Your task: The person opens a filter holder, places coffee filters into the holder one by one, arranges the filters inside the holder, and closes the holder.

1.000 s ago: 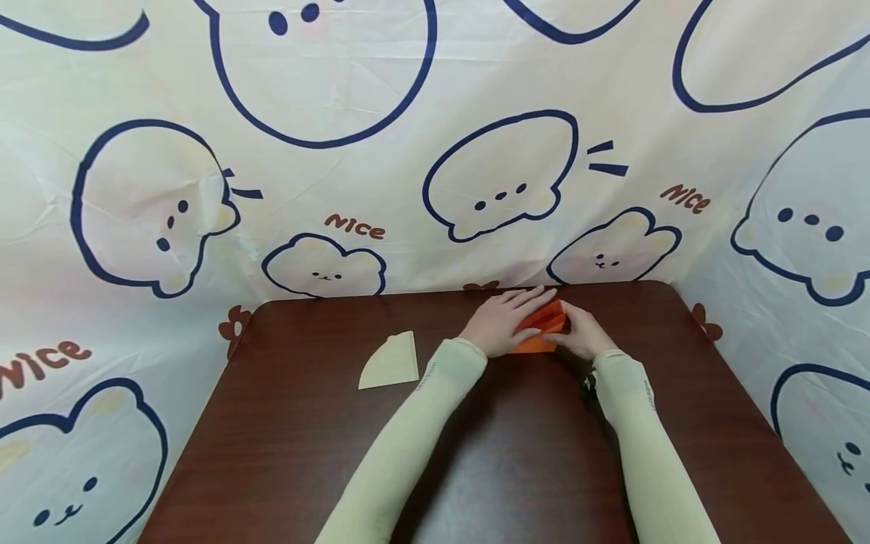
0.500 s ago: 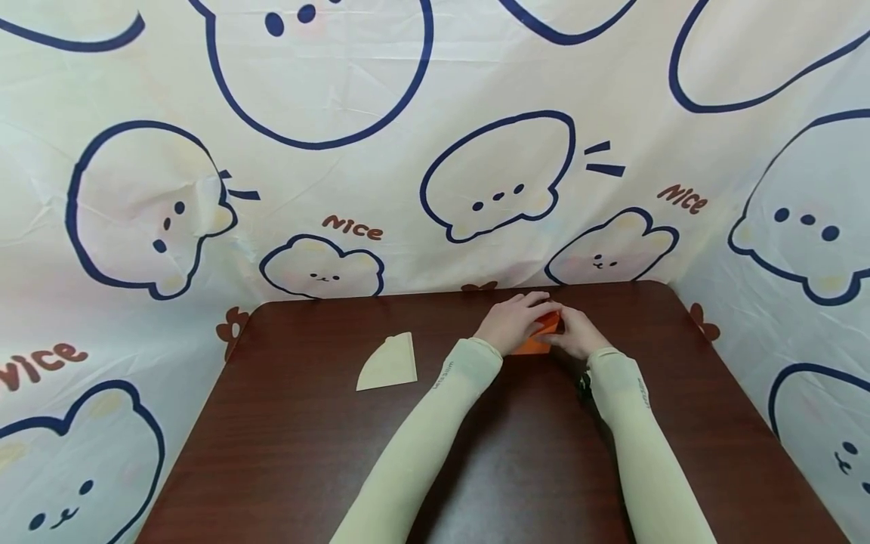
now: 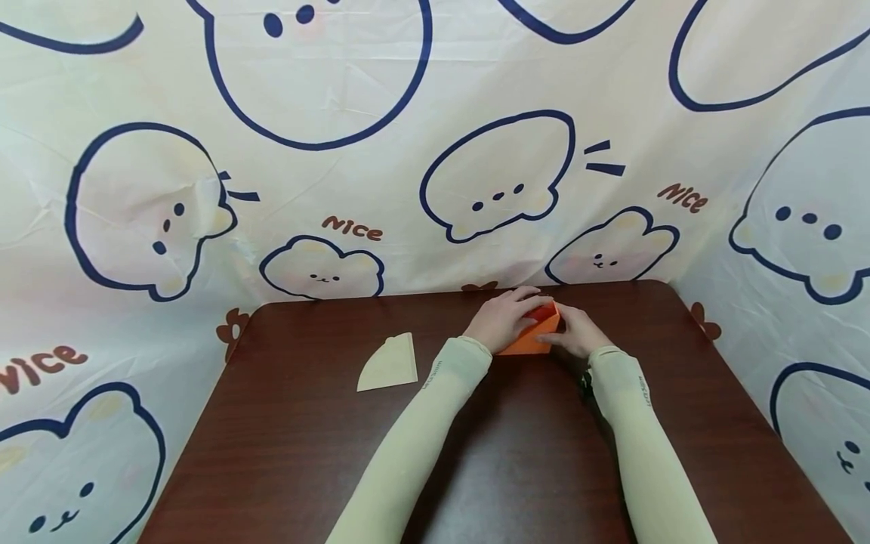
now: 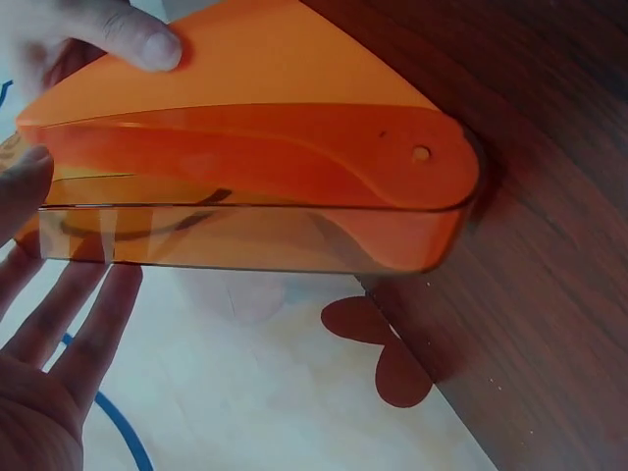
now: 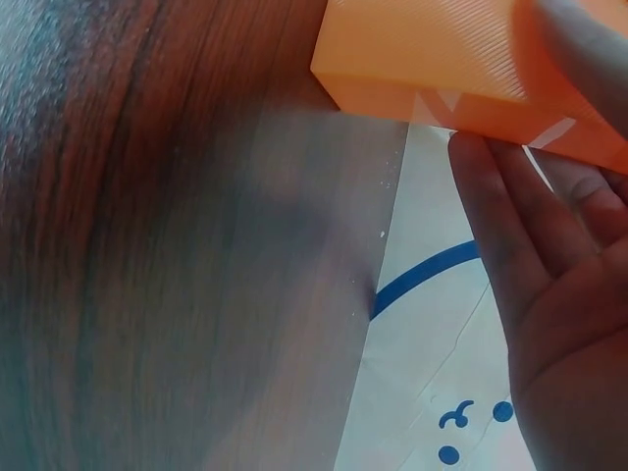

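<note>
An orange wedge-shaped box point(image 3: 530, 341) with a see-through lid point(image 4: 245, 235) stands near the table's far edge. The lid is tilted out from the orange body, pivoting at a round pin by the rounded corner. My left hand point(image 3: 499, 321) holds the lid at its far end from the pin, thumb on the near side and fingers spread along the outside. My right hand point(image 3: 581, 332) grips the box's right end, its thumb on the ribbed orange face and its fingers behind. A cream fan-shaped paper coffee filter point(image 3: 390, 363) lies flat to the left of the box.
The dark brown wooden table point(image 3: 292, 453) ends just behind the box, against a white cloth backdrop point(image 3: 489, 174) printed with cartoon bears. More of this cloth hangs along both sides.
My left hand slid right over the box, then drew back left, leaving more of the orange face showing. My right hand has kept its hold. The filter has stayed in place.
</note>
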The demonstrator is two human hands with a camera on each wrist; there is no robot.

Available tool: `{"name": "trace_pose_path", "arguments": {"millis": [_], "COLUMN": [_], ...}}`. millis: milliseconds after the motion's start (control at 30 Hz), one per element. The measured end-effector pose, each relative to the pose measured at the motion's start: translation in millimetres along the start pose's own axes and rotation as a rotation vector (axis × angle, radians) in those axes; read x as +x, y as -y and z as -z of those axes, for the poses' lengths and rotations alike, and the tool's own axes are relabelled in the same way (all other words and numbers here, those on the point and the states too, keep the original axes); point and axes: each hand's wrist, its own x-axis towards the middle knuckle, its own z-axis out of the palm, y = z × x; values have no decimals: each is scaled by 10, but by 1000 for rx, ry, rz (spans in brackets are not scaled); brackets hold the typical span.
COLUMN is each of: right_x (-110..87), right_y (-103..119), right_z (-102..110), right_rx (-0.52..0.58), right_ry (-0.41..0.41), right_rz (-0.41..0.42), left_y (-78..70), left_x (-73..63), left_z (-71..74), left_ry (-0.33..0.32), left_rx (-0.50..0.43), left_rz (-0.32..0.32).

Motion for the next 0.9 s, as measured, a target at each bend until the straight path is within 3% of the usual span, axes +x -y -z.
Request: {"name": "trace_pose_path", "arguments": {"millis": [333,900], "right_x": [-2,-10], "right_y": [-5,20], "right_z": [-11,-4], "right_rx": [41,41], "right_ry": [1,10], "right_rz": [-47,-102], "left_y": [171,469], "left_x": [-180,-566], "left_z": [122,294], "left_ry": [-61,-152], "left_rx": [-135,-231], "left_rz": [66,166]}}
